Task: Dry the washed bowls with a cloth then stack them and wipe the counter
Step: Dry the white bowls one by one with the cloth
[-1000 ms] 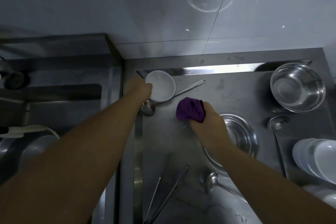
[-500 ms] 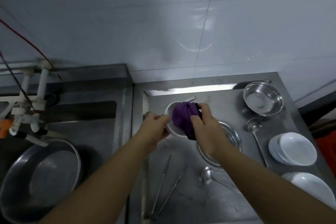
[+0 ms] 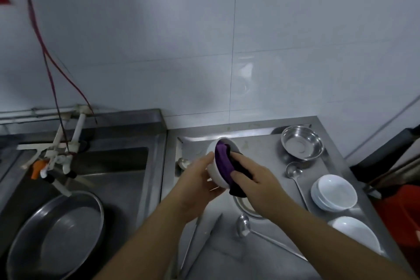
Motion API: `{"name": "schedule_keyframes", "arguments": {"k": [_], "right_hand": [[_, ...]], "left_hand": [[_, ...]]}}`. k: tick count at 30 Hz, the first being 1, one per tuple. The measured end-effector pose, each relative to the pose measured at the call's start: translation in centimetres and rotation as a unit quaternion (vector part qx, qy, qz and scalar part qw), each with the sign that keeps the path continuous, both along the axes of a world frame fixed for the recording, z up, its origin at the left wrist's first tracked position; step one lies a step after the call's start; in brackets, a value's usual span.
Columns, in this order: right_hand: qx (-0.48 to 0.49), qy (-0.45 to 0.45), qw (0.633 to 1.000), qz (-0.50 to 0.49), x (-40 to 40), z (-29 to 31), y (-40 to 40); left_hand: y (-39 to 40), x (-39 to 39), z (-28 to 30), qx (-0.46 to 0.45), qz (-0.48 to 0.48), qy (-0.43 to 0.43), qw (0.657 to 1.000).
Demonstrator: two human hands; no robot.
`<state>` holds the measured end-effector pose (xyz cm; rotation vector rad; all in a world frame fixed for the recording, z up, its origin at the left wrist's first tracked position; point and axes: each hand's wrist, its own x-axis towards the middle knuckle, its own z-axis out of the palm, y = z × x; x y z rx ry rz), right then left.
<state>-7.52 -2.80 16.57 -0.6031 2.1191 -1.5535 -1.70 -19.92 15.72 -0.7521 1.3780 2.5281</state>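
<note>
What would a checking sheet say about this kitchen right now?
Surface: steel counter, looks wet near the front.
Job's things: white bowl held tilted, purple cloth pushed inside; stack of white bowls at right.
Clutter: steel bowl, ladles, tongs, big pan in the sink.
Grippers: left hand holds the bowl; right hand presses the cloth.
Cables: red wire hanging by the taps.
Surroundings: white tiled wall.
</note>
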Motion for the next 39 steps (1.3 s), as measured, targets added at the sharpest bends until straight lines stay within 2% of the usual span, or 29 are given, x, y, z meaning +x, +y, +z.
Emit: {"name": "schedule_keyframes", "arguments": {"k": [3, 7, 12, 15, 19, 22, 24, 28, 30, 32, 35, 39], "right_hand": [[-0.033, -0.006, 0.999, 0.017, 0.9, 0.6, 2.4], [-0.058, 0.049, 0.994, 0.075, 1.8, 1.6, 4.7], [0.014, 0.240, 0.966, 0.100, 2.5, 3.3, 5.2], [0.046, 0.301, 0.948, 0.094, 2.2, 3.8, 4.5], [0.081, 0.318, 0.942, 0.072, 1.5, 4.8, 3.0], [0.125, 0.301, 0.943, 0.060, 1.4, 5.9, 1.3], [0.160, 0.268, 0.948, 0.058, 1.4, 6.5, 0.2], [0.208, 0.130, 0.966, 0.085, 1.2, 8.1, -1.3], [0.170, 0.015, 0.982, 0.076, 1.0, 8.7, -1.6], [0.092, -0.130, 0.986, 0.055, 1.0, 9.0, -1.6], [-0.002, -0.285, 0.959, 0.013, 1.6, 9.0, -1.3], [-0.122, -0.406, 0.906, -0.013, 2.9, 8.3, -1.3]], "left_hand": [[2.0, 1.7, 0.8, -0.006, -0.011, -0.001, 1.000], [5.0, 3.1, 2.0, -0.016, -0.019, 0.021, 0.999], [7.0, 4.3, 3.1, 0.006, 0.012, 0.056, 0.998], [7.1, 4.1, 4.4, -0.003, 0.016, 0.076, 0.997], [6.4, 3.5, 5.6, -0.029, 0.014, 0.089, 0.996], [5.4, 3.2, 6.2, -0.070, 0.061, 0.079, 0.993], [4.6, 2.9, 6.2, -0.115, 0.078, 0.072, 0.988], [2.8, 3.3, 5.7, -0.226, 0.063, 0.087, 0.968], [1.8, 3.7, 5.6, -0.255, 0.041, 0.110, 0.960], [0.8, 3.9, 5.7, -0.267, 0.016, 0.122, 0.956], [-0.1, 4.3, 5.6, -0.227, -0.011, 0.145, 0.963], [-0.1, 5.2, 4.7, -0.108, -0.026, 0.187, 0.976]]}}
